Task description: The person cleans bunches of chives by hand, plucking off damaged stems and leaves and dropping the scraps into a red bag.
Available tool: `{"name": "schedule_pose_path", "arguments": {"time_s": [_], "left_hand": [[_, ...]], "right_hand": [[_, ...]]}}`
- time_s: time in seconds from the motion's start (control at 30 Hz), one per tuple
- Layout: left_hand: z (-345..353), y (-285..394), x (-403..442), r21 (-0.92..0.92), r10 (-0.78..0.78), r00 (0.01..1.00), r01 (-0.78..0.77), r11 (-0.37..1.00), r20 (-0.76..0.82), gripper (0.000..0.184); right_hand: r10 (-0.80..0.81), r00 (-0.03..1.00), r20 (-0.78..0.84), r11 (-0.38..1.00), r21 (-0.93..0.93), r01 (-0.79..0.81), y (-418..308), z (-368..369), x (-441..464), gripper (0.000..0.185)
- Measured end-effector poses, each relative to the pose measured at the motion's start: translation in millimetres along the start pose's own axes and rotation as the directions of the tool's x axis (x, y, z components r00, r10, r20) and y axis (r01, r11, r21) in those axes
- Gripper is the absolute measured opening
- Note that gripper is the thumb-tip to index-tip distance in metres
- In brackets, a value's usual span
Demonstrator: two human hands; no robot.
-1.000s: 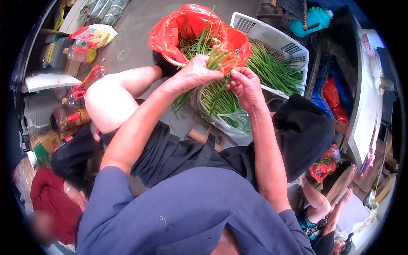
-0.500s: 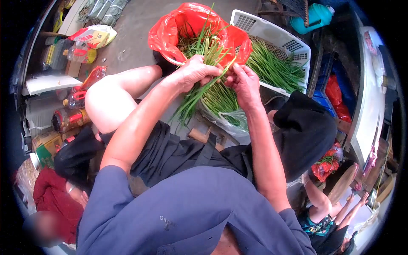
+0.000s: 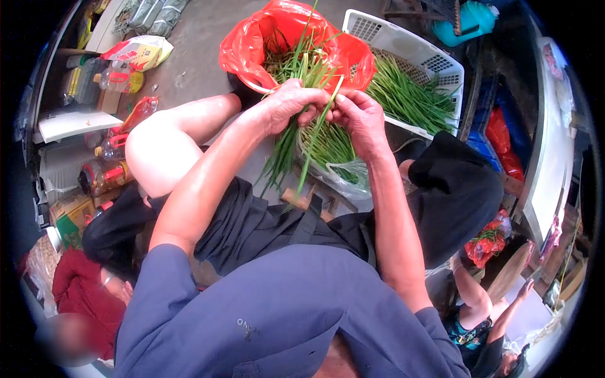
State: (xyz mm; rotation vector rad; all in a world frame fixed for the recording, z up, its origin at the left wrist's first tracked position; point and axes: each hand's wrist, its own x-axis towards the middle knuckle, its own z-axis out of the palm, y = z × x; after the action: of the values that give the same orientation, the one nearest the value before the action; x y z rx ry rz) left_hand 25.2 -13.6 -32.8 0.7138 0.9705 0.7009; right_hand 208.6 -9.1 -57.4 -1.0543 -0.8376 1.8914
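My left hand (image 3: 288,108) is closed round a bunch of long green stalks (image 3: 281,157), whose leaves hang down below it. Close on its right, my right hand (image 3: 360,120) pinches at a single stalk (image 3: 320,135) that slants down between the hands. Just beyond them a red plastic bag (image 3: 242,53) lines a bucket and holds loose stalks and scraps. Behind my right hand, more green stalks (image 3: 409,94) lie in a white perforated crate (image 3: 362,28). Under my hands, a clear plastic bag (image 3: 343,183) holds another pile of stalks.
Bottles (image 3: 118,79) and a cardboard box (image 3: 68,211) stand at the left. A teal jug (image 3: 472,24) is at the upper right, above a blue crate (image 3: 482,148). One person in a dark red top (image 3: 85,290) sits lower left; another person's arm (image 3: 509,315) shows lower right.
The single stalk between my hands has swung from slanting leftward to hanging more steeply. My right hand has shifted slightly left. The lower-right person's arms have moved.
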Motion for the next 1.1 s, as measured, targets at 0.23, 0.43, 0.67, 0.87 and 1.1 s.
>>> {"name": "schedule_pose_path", "arguments": {"time_s": [0.23,0.43,0.67,0.87,1.1], "left_hand": [[1.8,-5.9,2.7,0.113,0.015,0.993,-0.002,0.994,-0.114,0.015],[-3.5,-5.9,2.3,0.189,-0.038,0.991,0.062,0.980,-0.128,0.013],[-6.5,2.4,-7.6,0.103,-0.043,0.992,0.056,0.993,-0.122,0.016],[-8.6,7.6,-14.7,-0.001,0.027,0.999,-0.027,1.000,-0.041,0.019],[-15.0,10.2,-17.3,-0.119,0.063,0.996,-0.070,0.990,-0.067,0.019]], "right_hand": [[-0.099,0.995,-0.006,0.936,-0.340,0.091,1.2,0.0,0.5,0.012],[-0.362,0.931,-0.041,0.715,-0.653,0.249,6.6,-3.3,0.9,0.013],[-0.262,0.931,-0.254,0.930,-0.325,0.173,-6.2,-18.0,11.2,0.009],[-0.293,0.935,-0.199,0.941,-0.230,0.246,-21.8,16.4,40.7,0.012],[-0.234,0.963,-0.136,0.956,-0.210,0.203,-38.4,31.4,47.9,0.024]]}}
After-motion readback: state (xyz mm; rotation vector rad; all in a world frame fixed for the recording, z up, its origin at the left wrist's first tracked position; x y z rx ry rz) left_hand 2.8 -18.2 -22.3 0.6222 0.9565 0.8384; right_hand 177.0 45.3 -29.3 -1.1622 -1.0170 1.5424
